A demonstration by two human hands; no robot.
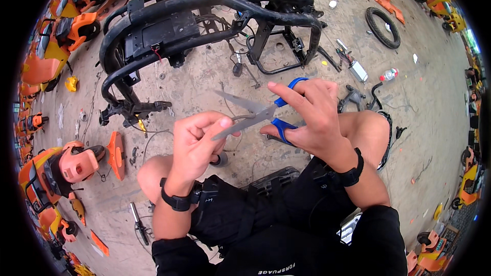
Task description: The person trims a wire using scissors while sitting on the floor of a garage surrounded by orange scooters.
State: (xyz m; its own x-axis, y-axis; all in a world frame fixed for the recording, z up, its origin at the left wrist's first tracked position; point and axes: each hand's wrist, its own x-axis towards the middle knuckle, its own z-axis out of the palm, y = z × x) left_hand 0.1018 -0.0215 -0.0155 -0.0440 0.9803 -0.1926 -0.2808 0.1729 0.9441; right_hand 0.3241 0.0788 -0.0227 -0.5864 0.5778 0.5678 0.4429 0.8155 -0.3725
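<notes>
Now, in the head view, your right hand [318,115] holds blue-handled steel scissors [262,116], blades parted.
Thumb and fingers spread the loops; your left hand [194,138] pinches a thin, dark cable [240,117] meeting the blades before you. Likely light and bendy, it suits a hold close by, fingertips clear.
</notes>
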